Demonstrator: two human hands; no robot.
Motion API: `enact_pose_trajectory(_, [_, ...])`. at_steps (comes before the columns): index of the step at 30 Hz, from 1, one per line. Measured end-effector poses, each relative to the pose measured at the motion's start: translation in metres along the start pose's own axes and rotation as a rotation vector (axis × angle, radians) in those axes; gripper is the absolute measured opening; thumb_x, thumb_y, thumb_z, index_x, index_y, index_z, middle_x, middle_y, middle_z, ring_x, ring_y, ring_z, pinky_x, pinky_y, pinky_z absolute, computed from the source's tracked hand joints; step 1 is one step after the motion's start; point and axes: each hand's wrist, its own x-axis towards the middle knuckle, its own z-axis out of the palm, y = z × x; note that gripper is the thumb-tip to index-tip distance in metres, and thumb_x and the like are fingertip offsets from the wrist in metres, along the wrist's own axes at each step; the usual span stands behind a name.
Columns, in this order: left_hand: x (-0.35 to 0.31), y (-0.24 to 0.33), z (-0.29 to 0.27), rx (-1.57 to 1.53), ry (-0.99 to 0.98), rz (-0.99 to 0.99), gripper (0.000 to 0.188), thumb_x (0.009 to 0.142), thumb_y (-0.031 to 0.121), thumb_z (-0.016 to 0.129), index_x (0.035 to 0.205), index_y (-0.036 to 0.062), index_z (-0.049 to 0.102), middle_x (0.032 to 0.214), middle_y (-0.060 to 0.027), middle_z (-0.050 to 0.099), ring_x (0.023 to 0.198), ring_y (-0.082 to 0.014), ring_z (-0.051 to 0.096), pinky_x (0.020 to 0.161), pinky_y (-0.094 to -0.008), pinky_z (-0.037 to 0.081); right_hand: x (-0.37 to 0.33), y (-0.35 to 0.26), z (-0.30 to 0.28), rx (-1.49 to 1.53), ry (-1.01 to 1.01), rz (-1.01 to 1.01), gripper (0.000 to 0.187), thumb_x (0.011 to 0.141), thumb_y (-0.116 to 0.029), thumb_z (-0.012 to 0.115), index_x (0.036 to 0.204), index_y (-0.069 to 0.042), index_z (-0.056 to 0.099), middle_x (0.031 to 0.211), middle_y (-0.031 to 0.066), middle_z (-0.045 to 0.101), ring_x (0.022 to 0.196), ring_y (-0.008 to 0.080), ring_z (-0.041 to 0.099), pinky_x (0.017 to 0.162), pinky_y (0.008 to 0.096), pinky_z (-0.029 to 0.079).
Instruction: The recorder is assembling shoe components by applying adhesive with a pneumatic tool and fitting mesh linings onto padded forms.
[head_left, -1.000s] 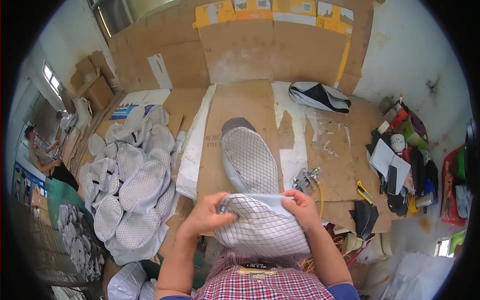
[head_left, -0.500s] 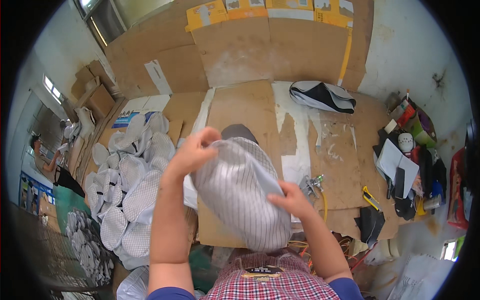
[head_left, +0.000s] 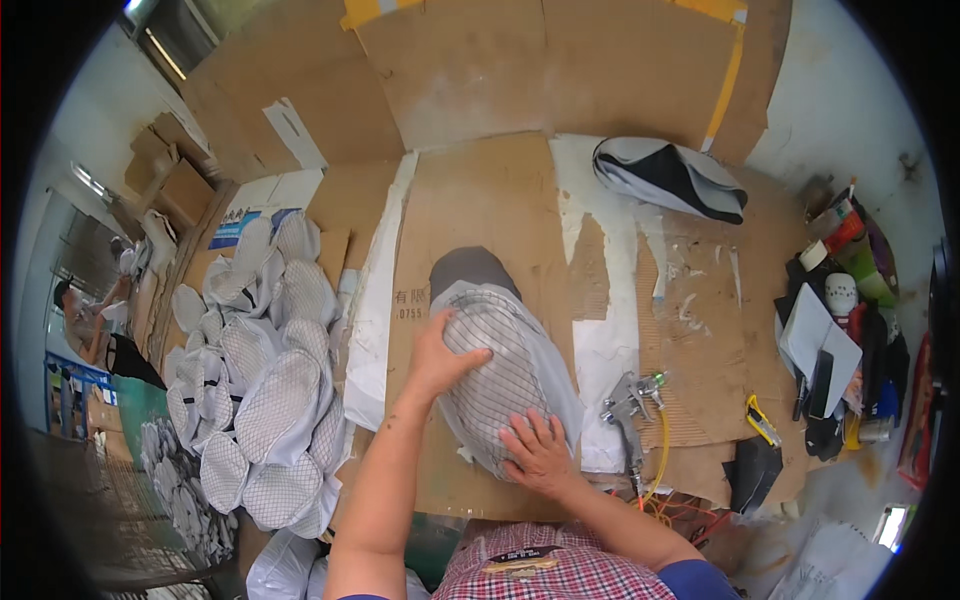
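A long, rounded sole-shaped fabric piece (head_left: 500, 385) lies grid side up on the brown cardboard (head_left: 480, 195), its length running away from the person and leaning a little to the left at the far end. Its top is pale grey, crossed by thin dark lines in a diamond mesh. A plain, light border (head_left: 563, 395) spreads loosely along the right side. Past the far edge shows 1 rounded dark grey end (head_left: 468, 270); whether it is joined on cannot be told. 2 hands touch it: the left hand (head_left: 445, 358) on its upper left, the right hand (head_left: 540, 455), fingers spread, on its near right part.
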Motion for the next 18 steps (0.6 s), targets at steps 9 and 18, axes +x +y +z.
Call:
enact_pose_trajectory(9, [0.029, -0.024, 0.007, 0.352, -0.043, 0.439, 0.028, 0.071, 0.026, 0.068, 0.078, 0.0067, 0.049, 0.072, -0.0122, 0.055, 0.065, -0.0329, 0.056, 0.056, -0.04, 0.044, 0.013, 0.0, 0.009, 0.002, -0.075, 0.055, 0.063, 0.074, -0.039, 0.06, 0.13, -0.018, 0.041, 0.139, 0.0057, 0.032, 0.128, 0.0285, 0.027, 0.101, 0.0509, 0.022])
enact_pose_trajectory(18, [0.047, 0.014, -0.001, 0.41, -0.083, 0.311, 0.028, 0.075, 0.027, 0.066, 0.084, 0.0057, 0.051, 0.073, -0.0136, 0.059, 0.071, -0.0335, 0.057, 0.061, -0.0392, 0.044, -0.019, -0.009, 0.01, -0.05, -0.184, 0.001, 0.062, 0.078, -0.036, 0.056, 0.132, -0.012, 0.037, 0.141, 0.0078, 0.03, 0.131, 0.0295, 0.025, 0.103, 0.0477, 0.021])
